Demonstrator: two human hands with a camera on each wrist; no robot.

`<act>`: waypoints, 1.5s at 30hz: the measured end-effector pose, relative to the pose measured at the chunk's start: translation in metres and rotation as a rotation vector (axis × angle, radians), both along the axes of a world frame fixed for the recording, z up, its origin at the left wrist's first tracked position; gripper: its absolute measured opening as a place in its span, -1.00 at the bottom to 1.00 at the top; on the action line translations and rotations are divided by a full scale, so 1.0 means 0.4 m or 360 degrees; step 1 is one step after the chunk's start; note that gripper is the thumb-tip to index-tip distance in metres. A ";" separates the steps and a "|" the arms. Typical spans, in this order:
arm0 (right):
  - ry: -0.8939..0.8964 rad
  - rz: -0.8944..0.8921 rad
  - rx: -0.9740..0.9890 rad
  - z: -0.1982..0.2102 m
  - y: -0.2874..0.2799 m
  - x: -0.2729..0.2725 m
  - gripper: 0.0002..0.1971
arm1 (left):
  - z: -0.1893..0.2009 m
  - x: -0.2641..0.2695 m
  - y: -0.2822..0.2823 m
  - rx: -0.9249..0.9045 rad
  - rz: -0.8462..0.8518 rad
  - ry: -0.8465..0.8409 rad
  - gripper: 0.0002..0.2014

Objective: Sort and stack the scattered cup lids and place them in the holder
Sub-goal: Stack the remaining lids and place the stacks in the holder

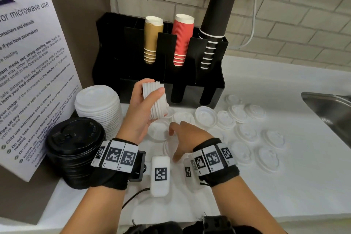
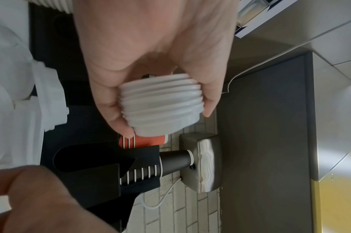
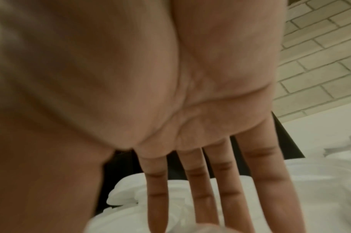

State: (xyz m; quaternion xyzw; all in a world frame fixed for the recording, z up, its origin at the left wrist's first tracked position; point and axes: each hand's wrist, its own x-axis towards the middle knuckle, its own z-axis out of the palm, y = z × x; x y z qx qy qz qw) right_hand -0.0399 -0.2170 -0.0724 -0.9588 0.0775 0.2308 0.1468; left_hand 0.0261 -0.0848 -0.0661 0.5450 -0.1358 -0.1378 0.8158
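White counter point(image 1: 247, 85) | left hand point(image 1: 139, 112) raised — gripping lid stack point(image 1: 155, 99) | right hand point(image 1: 187, 135) low, fingers straight — empty

A white, smooth surface point(image 1: 266, 85) fills the middle and right of the head view. On it, loose white plastic cup lids point(image 1: 247, 133) lie scattered at centre right, some touching. At upper centre stands a black plastic cup holder point(image 1: 218, 81). At left sit a tall stack of white domed lids point(image 1: 98, 108) and, just beside it, a stack of black lids point(image 1: 76, 150).
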 end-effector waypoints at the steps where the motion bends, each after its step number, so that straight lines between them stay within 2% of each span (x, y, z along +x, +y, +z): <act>1: -0.0013 0.0010 -0.0004 -0.003 0.002 0.000 -0.23 | -0.001 0.002 0.001 0.0001 0.0004 0.0002 -0.68; 6: -0.0161 0.0006 0.0113 0.017 -0.021 -0.005 -0.30 | 0.004 0.002 0.005 -0.0007 -0.0005 0.0013 -0.61; 9: -0.0376 -0.0061 0.0411 0.074 -0.065 -0.015 -0.36 | 0.006 0.001 0.009 0.0010 -0.0025 0.0004 -0.61; 12: -0.0739 -0.0168 0.0714 0.129 -0.102 -0.029 -0.49 | 0.004 0.002 0.012 0.0028 -0.0071 0.0036 -0.64; 15: -0.1063 -0.0318 0.1092 0.148 -0.104 -0.036 -0.58 | 0.005 -0.003 0.013 0.0025 -0.0174 0.0077 -0.68; 17: -0.1147 -0.0342 0.1258 0.148 -0.089 -0.035 -0.60 | 0.008 -0.009 0.012 0.0034 -0.0242 0.0091 -0.71; 24: -0.1100 -0.0152 0.1330 0.130 -0.053 -0.033 -0.50 | 0.007 -0.016 0.017 0.0009 -0.0379 0.0090 -0.63; 29: -0.1090 -0.0144 0.1364 0.126 -0.028 -0.031 -0.47 | 0.003 -0.015 0.022 0.0017 -0.0313 0.0063 -0.74; 35: -0.1086 -0.0119 0.1373 0.125 -0.013 -0.024 -0.47 | 0.007 -0.016 0.032 0.0006 -0.0296 0.0048 -0.69; 37: -0.1077 -0.0124 0.1437 0.119 -0.008 -0.016 -0.49 | 0.010 -0.017 0.034 -0.0036 -0.0252 0.0049 -0.65; 39: -0.1075 -0.0300 0.1560 0.109 -0.003 -0.004 -0.64 | 0.015 -0.018 0.034 -0.0080 -0.0161 0.0051 -0.60; 41: -0.0971 -0.0499 0.1414 0.095 0.000 0.009 -0.78 | 0.021 -0.018 0.033 -0.0108 -0.0059 0.0045 -0.54; 42: -0.0859 -0.0446 0.1177 0.084 -0.001 0.016 -0.77 | 0.023 -0.017 0.033 -0.0116 -0.0015 0.0039 -0.53; 45: -0.0240 0.0079 0.0372 0.039 0.022 0.028 -0.71 | 0.025 -0.015 0.034 -0.0118 0.0030 0.0030 -0.54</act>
